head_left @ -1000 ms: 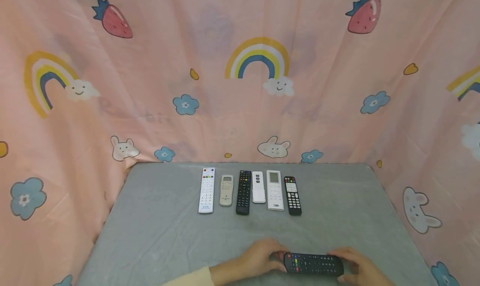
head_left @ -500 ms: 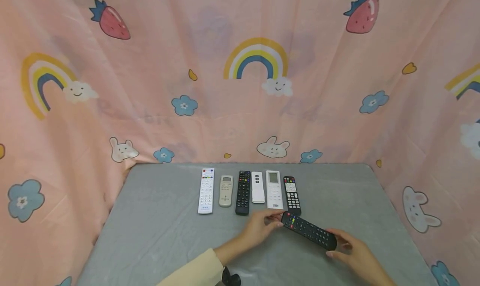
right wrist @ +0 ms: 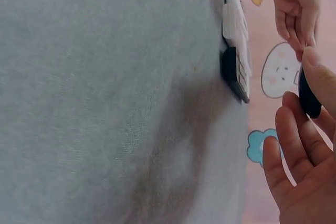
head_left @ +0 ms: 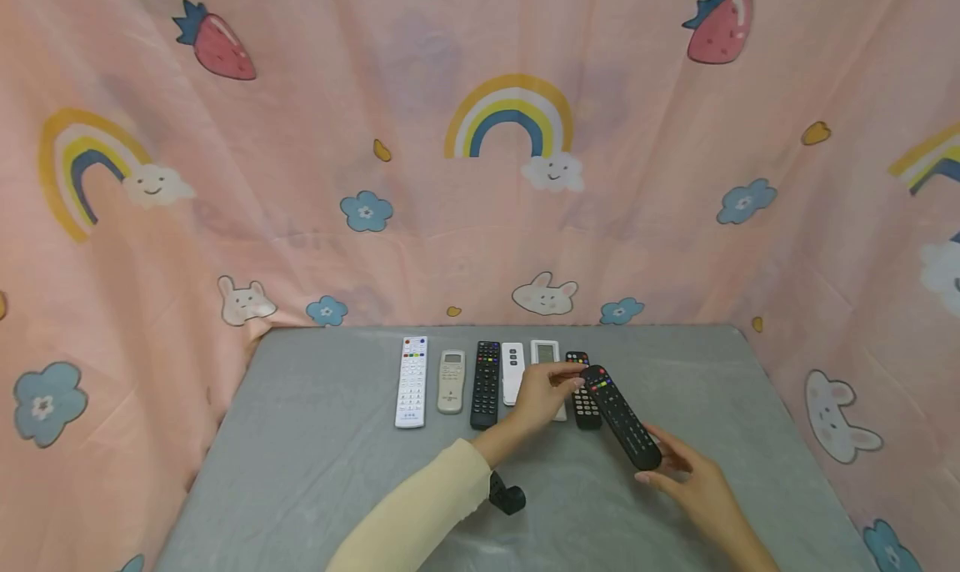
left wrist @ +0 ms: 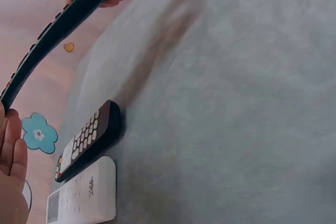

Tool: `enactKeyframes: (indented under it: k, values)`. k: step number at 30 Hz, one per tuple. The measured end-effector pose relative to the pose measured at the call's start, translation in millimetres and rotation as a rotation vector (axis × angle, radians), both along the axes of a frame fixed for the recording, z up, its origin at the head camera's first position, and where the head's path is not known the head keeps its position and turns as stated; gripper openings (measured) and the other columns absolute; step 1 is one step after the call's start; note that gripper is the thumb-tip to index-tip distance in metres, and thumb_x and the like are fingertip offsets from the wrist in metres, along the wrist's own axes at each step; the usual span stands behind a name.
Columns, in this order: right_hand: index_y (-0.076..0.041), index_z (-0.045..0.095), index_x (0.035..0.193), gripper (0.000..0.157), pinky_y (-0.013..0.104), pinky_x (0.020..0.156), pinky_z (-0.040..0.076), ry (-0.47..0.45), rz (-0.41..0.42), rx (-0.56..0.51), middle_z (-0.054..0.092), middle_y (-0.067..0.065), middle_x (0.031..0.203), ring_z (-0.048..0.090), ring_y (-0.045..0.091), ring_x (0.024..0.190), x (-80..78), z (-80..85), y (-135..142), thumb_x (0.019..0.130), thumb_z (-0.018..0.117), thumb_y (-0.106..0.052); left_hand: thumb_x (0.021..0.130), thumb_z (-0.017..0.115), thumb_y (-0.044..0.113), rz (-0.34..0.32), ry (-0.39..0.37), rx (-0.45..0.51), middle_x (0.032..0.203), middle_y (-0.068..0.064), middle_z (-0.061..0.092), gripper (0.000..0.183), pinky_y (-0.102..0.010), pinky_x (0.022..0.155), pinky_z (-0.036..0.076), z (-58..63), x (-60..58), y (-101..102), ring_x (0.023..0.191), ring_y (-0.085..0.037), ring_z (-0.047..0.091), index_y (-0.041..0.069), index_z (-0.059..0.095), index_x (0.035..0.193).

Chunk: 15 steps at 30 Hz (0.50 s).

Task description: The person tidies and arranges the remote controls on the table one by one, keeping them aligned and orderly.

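A long black remote control slants in the air between both hands in the head view, keys facing up. My left hand pinches its far end, near the coloured buttons. At the near end, my right hand grips it between thumb and fingers. The left wrist view shows the same remote raised off the table, with a shadow below. Just behind it lies a smaller black remote with white keys, partly overlapped. A white remote with a screen is partly hidden by my left hand.
Left of these in the row lie a slim white remote, a black remote, a beige remote and a long white remote. They rest on the grey table, before a pink patterned curtain.
Both hands have carried the black remote from the table's front up and away toward the row. It has turned from lying crosswise to pointing steeply toward the back.
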State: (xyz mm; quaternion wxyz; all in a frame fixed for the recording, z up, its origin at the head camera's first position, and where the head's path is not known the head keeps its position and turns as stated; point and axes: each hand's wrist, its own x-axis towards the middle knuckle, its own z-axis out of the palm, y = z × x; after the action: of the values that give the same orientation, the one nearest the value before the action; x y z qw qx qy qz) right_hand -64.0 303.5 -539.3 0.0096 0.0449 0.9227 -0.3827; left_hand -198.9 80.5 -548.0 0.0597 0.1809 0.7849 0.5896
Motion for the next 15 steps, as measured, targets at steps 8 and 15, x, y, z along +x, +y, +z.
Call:
enactKeyframes:
  k: [8, 15]
  values:
    - [-0.014, 0.05, 0.144, 0.079, 0.022, 0.069, 0.051, -0.001, -0.001, 0.002, 0.072, 0.005, 0.099, 0.062, 0.005, 0.079, -19.0, -9.9, 7, 0.076, 0.085, -0.029, 0.098, 0.061, 0.017, -0.02, 0.064, -0.103, 0.119, -0.006, 0.073, 0.029, -0.013, 0.083, 0.053, -0.4, -22.5, 21, 0.101, -0.011, 0.07, 0.007, 0.067, 0.124]
    - [-0.01, 0.046, 0.146, 0.086, 0.022, 0.07, 0.051, 0.002, 0.019, 0.007, 0.071, 0.004, 0.094, 0.061, 0.005, 0.078, -40.2, -20.4, 8, 0.074, 0.086, -0.033, 0.098, 0.06, 0.017, -0.006, 0.034, -0.188, 0.116, -0.004, 0.074, 0.028, -0.016, 0.084, 0.053, 0.2, -41.3, 33, 0.103, -0.014, 0.068, 0.01, 0.068, 0.124]
